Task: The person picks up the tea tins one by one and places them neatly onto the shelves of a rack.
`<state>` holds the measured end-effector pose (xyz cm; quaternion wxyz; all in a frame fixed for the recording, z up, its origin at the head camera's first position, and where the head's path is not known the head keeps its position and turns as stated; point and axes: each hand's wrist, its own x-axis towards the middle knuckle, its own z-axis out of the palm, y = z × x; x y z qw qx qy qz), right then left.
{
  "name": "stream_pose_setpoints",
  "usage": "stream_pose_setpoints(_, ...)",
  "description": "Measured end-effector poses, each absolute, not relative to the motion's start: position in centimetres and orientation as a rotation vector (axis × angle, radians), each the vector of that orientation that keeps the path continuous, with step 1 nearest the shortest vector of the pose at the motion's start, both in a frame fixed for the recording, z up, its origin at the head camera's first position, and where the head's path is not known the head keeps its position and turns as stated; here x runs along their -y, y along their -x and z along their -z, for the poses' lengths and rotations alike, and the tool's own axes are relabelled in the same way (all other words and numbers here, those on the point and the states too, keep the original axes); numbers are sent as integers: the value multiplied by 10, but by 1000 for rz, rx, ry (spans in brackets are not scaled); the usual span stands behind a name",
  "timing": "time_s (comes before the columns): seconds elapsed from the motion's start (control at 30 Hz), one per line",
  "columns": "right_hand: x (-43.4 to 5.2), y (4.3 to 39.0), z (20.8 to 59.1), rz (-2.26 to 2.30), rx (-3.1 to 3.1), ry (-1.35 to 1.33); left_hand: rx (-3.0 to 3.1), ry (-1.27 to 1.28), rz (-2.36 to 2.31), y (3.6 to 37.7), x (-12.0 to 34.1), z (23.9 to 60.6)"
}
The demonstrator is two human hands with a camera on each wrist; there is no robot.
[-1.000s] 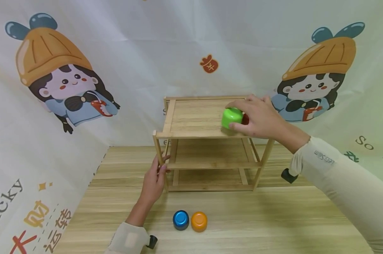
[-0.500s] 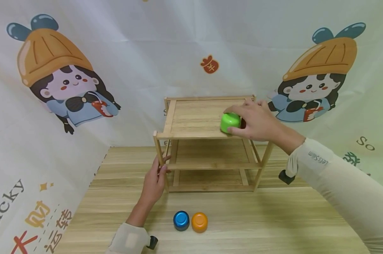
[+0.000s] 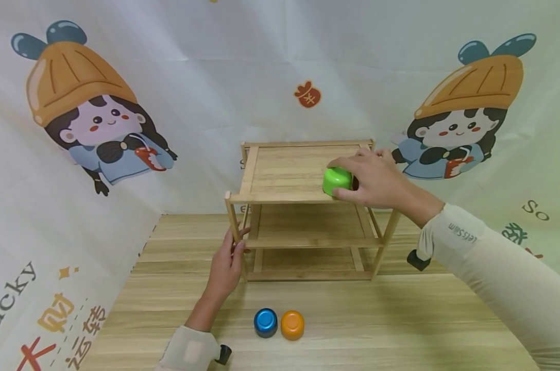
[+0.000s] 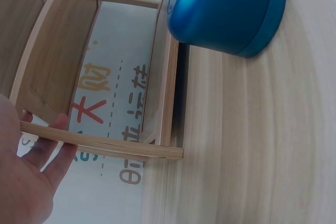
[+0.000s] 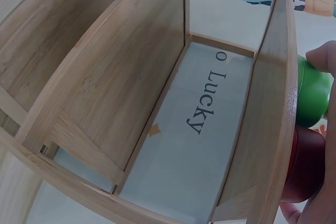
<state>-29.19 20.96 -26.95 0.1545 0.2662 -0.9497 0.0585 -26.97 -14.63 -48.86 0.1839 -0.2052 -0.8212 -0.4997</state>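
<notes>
My right hand [image 3: 377,178] pinches a small glossy green canister [image 3: 337,181] between thumb and fingers, its base at the top shelf of a three-tier wooden rack [image 3: 289,197], near the front right. Just behind it, a dark red canister [image 5: 307,166] is mostly covered by that hand in the head view and shows beside the green one in the right wrist view. My left hand [image 3: 226,263] holds the rack's front left leg [image 3: 233,219], with the thumb in front and fingers reaching behind it.
On the wooden tabletop [image 3: 354,330] before the rack, a blue canister [image 3: 266,323] and an orange canister [image 3: 292,325] stand side by side. A printed white cloth [image 3: 233,62] hangs behind and at the sides. The rack's lower shelves [image 3: 314,221] face me.
My right hand has brought the green canister slightly down and toward me onto the front part of the top shelf. The left hand keeps its place on the leg.
</notes>
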Motion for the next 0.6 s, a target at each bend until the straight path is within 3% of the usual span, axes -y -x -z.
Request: stream_pose_setpoints(0.6, -215, 280, 257, -142, 2660, -720, 2319, 571, 1408, 270, 146, 489)
